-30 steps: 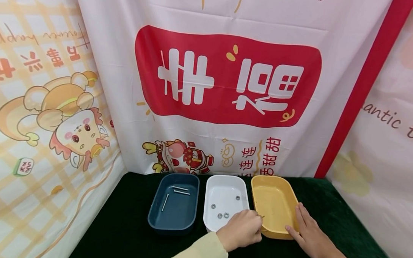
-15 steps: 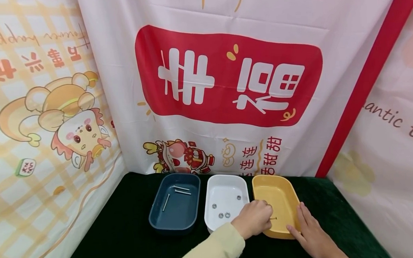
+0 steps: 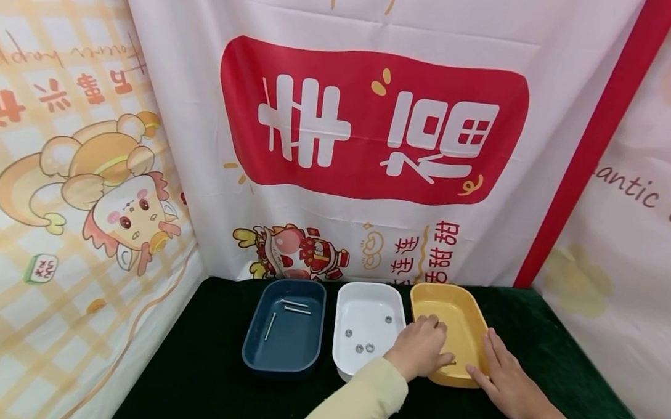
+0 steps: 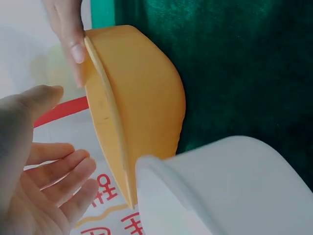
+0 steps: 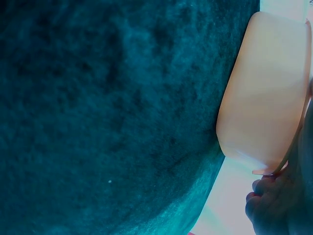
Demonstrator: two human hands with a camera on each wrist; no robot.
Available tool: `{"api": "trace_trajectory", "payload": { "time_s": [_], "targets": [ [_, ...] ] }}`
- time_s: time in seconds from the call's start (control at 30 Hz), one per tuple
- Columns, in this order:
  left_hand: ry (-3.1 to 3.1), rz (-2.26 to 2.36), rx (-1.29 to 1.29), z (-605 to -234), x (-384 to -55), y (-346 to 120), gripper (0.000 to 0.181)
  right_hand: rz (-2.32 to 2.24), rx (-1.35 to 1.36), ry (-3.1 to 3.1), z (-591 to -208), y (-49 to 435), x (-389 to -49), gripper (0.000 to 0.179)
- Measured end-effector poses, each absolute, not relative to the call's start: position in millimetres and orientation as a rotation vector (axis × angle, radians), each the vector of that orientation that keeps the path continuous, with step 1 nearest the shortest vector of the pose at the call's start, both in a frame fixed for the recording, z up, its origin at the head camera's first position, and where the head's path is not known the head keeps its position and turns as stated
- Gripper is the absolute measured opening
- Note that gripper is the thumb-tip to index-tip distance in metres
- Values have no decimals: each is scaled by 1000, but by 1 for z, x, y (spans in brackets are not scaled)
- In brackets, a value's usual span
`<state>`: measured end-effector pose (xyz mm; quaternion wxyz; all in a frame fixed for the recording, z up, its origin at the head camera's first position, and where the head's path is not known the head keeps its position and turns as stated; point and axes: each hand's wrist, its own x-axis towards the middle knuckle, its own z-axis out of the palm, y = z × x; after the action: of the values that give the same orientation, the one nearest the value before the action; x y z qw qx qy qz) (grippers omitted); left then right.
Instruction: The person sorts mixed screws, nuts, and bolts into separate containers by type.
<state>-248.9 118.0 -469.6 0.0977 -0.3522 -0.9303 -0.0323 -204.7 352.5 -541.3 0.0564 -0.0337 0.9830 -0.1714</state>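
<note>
My left hand (image 3: 420,348) is over the near left side of the yellow tray (image 3: 461,316), thumb apart from the fingers. In the left wrist view the left hand (image 4: 54,176) has spread, loosely bent fingers with nothing between them. A small bolt (image 3: 452,363) shows by the thumb tip, low in the yellow tray, partly hidden. My right hand (image 3: 510,376) rests against the yellow tray's right side, fingers extended along the wall and thumb at the near rim. In the right wrist view the fingers (image 5: 259,196) are at the tray's edge.
Left of the yellow tray stands a white tray (image 3: 366,301) with several nuts (image 3: 370,347). Farther left, a dark blue tray (image 3: 285,353) holds three long bolts (image 3: 270,327). All stand on dark green cloth (image 3: 208,374), before a printed fabric backdrop (image 3: 370,245).
My left hand has moved right over the yellow tray. Its fingers have parted and let go of the bolt they pinched. The right hand stays at the tray.
</note>
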Motion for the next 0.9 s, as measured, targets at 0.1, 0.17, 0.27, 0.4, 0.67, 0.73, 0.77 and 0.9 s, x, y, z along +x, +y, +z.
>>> {"api": "trace_trajectory", "payload": {
  "time_s": [0.1, 0.17, 0.27, 0.4, 0.67, 0.73, 0.77, 0.9],
  "targets": [
    [-2725, -86, -1032, -467, -247, 107, 52, -516, -108, 2993, -542, 352, -205, 107],
    [-2708, -94, -1032, -466, -247, 98, 52, -514, -117, 3000, -541, 352, -205, 107],
    [-2698, -119, -1034, -468, -248, 84, 55, -518, -129, 3003, -540, 352, -205, 107],
    [-2722, -161, -1048, -470, -246, 70, 62, -527, -125, 2999, -539, 354, -204, 108],
    [-2770, -136, -1117, -472, -230, 38, 72, -543, -109, 2965, -540, 353, -204, 109],
    [-2775, -158, -1126, -472, -225, 27, 73, -533, -110, 2962, -540, 353, -204, 109],
    [-2778, -167, -1124, -471, -223, 22, 74, -529, -111, 2963, -540, 353, -203, 109],
    [-2812, -234, -1097, -466, -214, 1, 75, -532, -129, 2979, -540, 354, -203, 108]
  ]
}}
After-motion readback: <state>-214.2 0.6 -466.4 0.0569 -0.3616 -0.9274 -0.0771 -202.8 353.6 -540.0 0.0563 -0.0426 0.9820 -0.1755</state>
